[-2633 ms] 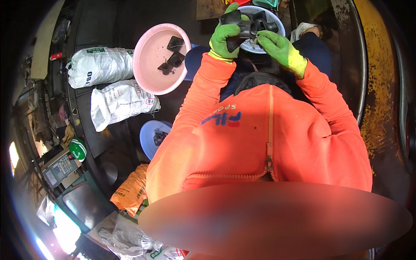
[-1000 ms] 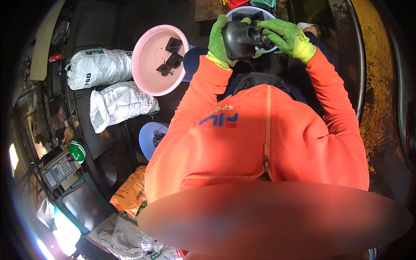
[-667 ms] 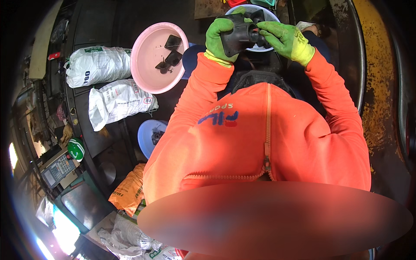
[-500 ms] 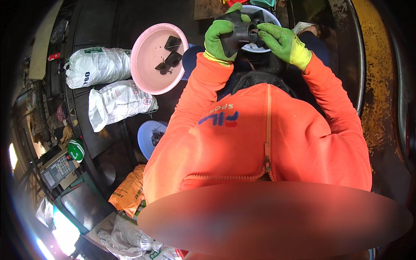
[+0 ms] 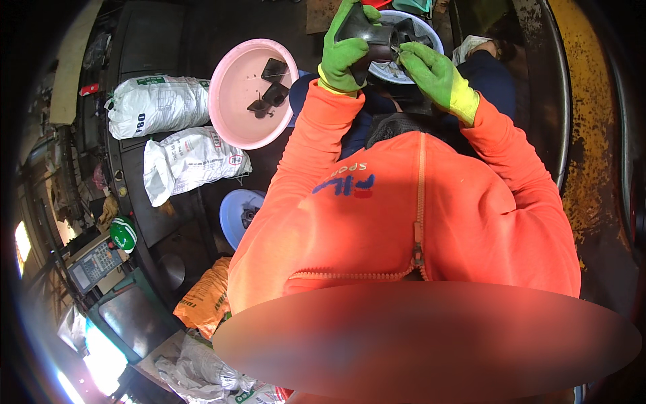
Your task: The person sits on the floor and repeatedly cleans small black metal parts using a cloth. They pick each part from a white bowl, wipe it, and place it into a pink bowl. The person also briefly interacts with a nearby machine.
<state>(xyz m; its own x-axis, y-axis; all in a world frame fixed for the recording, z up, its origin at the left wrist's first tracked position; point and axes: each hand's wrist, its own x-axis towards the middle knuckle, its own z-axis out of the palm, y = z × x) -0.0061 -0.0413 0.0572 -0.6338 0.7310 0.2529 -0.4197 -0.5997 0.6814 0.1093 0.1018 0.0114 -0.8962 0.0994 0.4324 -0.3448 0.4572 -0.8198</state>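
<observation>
My left hand (image 5: 344, 57), in a green and yellow glove, is wrapped around a black moulded part (image 5: 377, 39) with a flared end and a round neck. The neck points right, toward my right hand (image 5: 437, 75), gloved alike. Its thumb and fingers are pinched together at the neck's rim, on something small that I cannot make out. Behind and below the held part stands a light blue basin (image 5: 439, 42) with more black parts (image 5: 412, 30) in it.
A pink basin (image 5: 225, 101) holding several black parts (image 5: 274, 94) stands to the left. Beside it lie two white sacks (image 5: 161, 104), (image 5: 195, 161). Lower left are a blue basin (image 5: 232, 219), an orange sack (image 5: 203, 296) and a green helmet (image 5: 122, 233). A rusty yellow surface (image 5: 592, 135) runs along the right.
The black part has turned in my left hand, so its neck shows more from the side. My right hand's fingers have drawn closer together at the rim. The whole view has shifted slightly.
</observation>
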